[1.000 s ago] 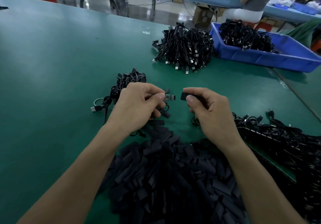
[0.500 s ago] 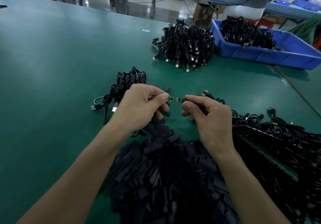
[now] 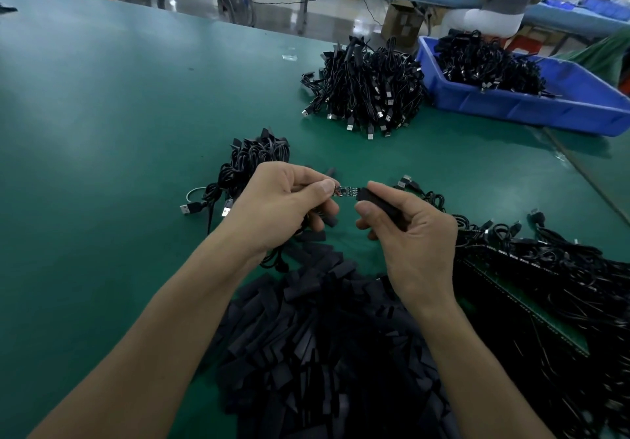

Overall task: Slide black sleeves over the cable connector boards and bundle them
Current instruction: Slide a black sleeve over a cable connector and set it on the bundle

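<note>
Pinching the connector board (image 3: 346, 191), left hand (image 3: 276, 206) steadies; right hand (image 3: 409, 230) grips the black sleeve (image 3: 378, 200). Line its mouth up squarely, then push.

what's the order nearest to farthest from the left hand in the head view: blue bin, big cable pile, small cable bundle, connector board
From the left hand:
1. connector board, pinched at its fingertips
2. small cable bundle, just behind it
3. big cable pile, farther back, centre
4. blue bin, far right
</note>
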`<state>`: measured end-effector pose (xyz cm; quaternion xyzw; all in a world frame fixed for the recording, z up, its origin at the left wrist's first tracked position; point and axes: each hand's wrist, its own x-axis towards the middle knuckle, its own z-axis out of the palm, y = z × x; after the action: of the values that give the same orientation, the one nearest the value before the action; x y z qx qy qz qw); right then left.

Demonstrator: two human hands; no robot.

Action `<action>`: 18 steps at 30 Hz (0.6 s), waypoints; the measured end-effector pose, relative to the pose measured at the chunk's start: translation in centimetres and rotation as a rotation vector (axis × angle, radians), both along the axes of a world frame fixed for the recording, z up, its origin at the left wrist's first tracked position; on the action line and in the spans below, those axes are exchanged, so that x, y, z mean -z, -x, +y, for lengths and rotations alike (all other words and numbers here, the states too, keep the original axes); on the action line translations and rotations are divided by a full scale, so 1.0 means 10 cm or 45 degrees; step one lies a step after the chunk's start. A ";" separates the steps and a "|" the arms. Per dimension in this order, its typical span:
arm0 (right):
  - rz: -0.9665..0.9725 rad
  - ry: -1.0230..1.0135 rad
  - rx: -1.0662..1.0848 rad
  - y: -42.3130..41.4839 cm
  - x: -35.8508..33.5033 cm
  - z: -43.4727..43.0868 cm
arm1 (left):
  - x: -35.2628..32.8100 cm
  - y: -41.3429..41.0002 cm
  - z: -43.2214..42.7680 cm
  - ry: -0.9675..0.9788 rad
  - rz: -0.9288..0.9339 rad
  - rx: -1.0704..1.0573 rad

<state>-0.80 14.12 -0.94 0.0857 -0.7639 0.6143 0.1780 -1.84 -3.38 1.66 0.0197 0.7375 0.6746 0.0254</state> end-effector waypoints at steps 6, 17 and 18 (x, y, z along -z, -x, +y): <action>-0.033 0.094 -0.124 0.02 -0.03 0.04 | -0.02 0.00 -0.01 -0.001 -0.060 0.026; -0.166 0.024 -0.395 0.07 -0.16 0.21 | -0.05 0.00 -0.05 0.030 -0.138 0.114; -0.178 0.020 -0.430 0.08 -0.18 0.22 | -0.04 0.00 -0.04 0.030 -0.140 0.126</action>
<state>-1.59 16.31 0.85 0.1682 -0.7444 0.6459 0.0195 -1.81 -3.80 2.11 0.0187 0.7410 0.6638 0.0994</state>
